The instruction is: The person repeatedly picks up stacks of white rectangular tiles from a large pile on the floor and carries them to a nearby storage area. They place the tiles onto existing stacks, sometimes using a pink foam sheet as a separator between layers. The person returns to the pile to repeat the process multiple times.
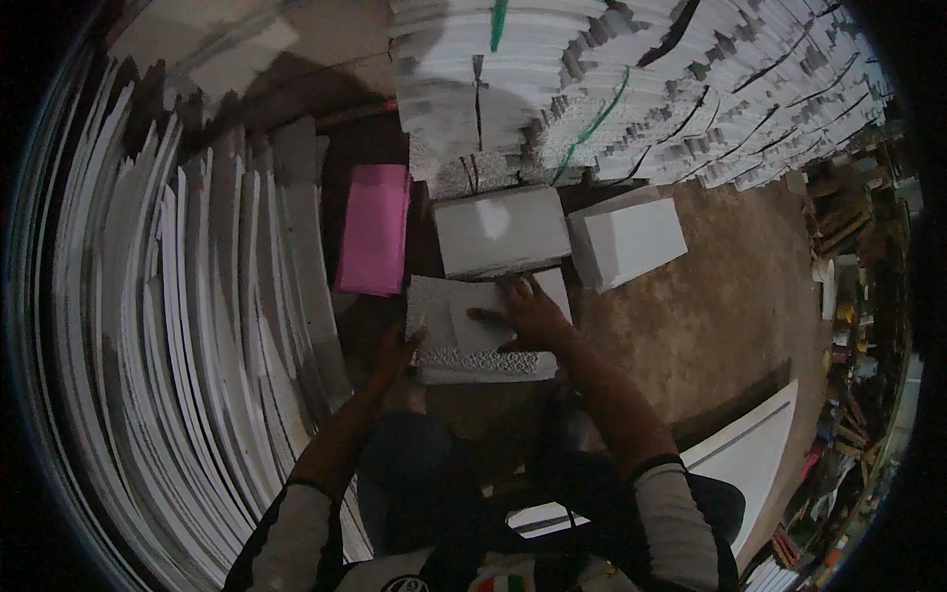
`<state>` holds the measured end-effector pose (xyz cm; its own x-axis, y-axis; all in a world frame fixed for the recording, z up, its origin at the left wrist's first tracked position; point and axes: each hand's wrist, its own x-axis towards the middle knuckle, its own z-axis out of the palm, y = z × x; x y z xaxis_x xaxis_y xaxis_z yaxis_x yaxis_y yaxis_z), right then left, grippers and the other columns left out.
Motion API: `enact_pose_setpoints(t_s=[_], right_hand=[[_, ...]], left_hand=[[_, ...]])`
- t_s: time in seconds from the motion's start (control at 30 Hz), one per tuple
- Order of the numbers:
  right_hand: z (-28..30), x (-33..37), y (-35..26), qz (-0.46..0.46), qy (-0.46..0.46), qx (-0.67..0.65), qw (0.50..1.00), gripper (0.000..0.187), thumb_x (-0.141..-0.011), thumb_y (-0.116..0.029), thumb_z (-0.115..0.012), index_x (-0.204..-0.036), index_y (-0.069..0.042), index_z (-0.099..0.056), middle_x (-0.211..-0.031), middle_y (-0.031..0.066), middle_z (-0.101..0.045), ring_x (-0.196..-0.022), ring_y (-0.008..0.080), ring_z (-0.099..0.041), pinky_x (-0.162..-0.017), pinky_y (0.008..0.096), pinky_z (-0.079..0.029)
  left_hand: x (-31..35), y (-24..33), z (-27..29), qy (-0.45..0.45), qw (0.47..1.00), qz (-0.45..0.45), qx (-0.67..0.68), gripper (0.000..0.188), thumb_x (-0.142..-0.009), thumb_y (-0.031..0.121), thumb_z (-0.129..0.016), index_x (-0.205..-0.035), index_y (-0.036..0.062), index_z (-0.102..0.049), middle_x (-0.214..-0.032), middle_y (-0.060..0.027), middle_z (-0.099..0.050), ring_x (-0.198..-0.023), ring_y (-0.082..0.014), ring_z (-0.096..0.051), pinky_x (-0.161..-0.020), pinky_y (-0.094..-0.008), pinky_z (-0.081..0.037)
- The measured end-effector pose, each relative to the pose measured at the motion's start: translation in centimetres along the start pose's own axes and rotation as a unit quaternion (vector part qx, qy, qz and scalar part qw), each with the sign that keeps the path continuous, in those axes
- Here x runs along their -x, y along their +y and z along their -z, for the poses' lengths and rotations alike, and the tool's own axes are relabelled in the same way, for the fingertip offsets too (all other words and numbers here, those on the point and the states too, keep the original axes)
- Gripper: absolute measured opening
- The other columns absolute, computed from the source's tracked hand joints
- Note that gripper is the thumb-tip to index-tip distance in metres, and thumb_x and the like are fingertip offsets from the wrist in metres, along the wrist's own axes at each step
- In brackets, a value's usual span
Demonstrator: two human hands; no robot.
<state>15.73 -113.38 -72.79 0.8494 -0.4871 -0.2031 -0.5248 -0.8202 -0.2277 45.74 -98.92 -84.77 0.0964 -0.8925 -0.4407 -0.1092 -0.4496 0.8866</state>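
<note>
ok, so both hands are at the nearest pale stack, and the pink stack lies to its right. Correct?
One slip: the head view shows the pink stack to the left of the pale stack, slightly farther from the person. Left hand and right hand are at the pale stack, as you said.

The floor (710, 286) is being occupied by a sheet stack (444, 316) centrally, a white block (641, 240) farther right, a white panel (755, 464) near right.
</note>
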Motion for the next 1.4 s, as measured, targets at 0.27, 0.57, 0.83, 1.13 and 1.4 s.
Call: enact_pose_setpoints(t_s=[0.27,0.57,0.83,1.13,1.4], right_hand=[[1.9,-7.7,7.3,-0.058,0.077,0.143,0.985,0.092,-0.073,-0.058,-0.077,-0.153,-0.048,-0.032,-0.157,0.0237,-0.033,-0.147,0.0420,-0.030,-0.119,0.0611,-0.024],[-2.6,-4.7,4.4,-0.149,0.130,-0.102,0.975,0.090,-0.074,-0.058,-0.079,-0.150,-0.026,-0.043,-0.146,0.0209,-0.047,-0.139,0.0414,-0.042,-0.113,0.0574,-0.035],[-3.8,1.7,0.3,-0.172,0.068,-0.105,0.977,0.090,-0.064,-0.060,-0.085,-0.138,-0.017,-0.055,-0.135,0.0192,-0.053,-0.129,0.0437,-0.049,-0.110,0.0575,-0.037],[-2.7,1.7,-1.1,-0.372,0.026,-0.128,0.919,0.101,-0.067,-0.066,-0.081,-0.145,-0.011,-0.048,-0.150,0.0182,-0.043,-0.139,0.0440,-0.040,-0.111,0.0643,-0.032],[-11.4,4.9,-2.3,-0.538,0.205,-0.348,0.740,0.106,-0.075,-0.066,-0.077,-0.150,-0.003,-0.035,-0.147,0.0277,-0.043,-0.134,0.0461,-0.045,-0.111,0.0543,-0.038]], left_hand=[[1.7,1.7,0.7,0.026,0.986,0.038,-0.158,0.060,-0.093,0.034,-0.072,-0.139,0.0003,-0.054,-0.130,-0.0168,-0.064,-0.118,-0.0258,-0.061,-0.103,-0.0379,-0.046],[2.0,0.4,-0.2,0.024,0.996,0.048,-0.066,0.065,-0.090,0.041,-0.073,-0.138,0.0010,-0.056,-0.130,-0.0168,-0.065,-0.120,-0.0252,-0.060,-0.104,-0.0395,-0.046],[1.6,0.7,1.7,-0.064,0.971,0.109,-0.202,0.099,-0.087,0.050,-0.074,-0.156,-0.0019,-0.024,-0.146,-0.0230,-0.049,-0.130,-0.0319,-0.051,-0.112,-0.0434,-0.040],[1.8,2.4,0.7,-0.042,0.994,0.097,0.025,0.106,-0.084,0.046,-0.079,-0.156,-0.0047,-0.020,-0.151,-0.0226,-0.043,-0.137,-0.0317,-0.044,-0.114,-0.0416,-0.037],[3.2,10.1,-1.8,-0.010,0.962,0.128,-0.243,0.105,-0.080,0.047,-0.083,-0.152,-0.0055,-0.027,-0.148,-0.0240,-0.046,-0.136,-0.0329,-0.046,-0.113,-0.0429,-0.038]])
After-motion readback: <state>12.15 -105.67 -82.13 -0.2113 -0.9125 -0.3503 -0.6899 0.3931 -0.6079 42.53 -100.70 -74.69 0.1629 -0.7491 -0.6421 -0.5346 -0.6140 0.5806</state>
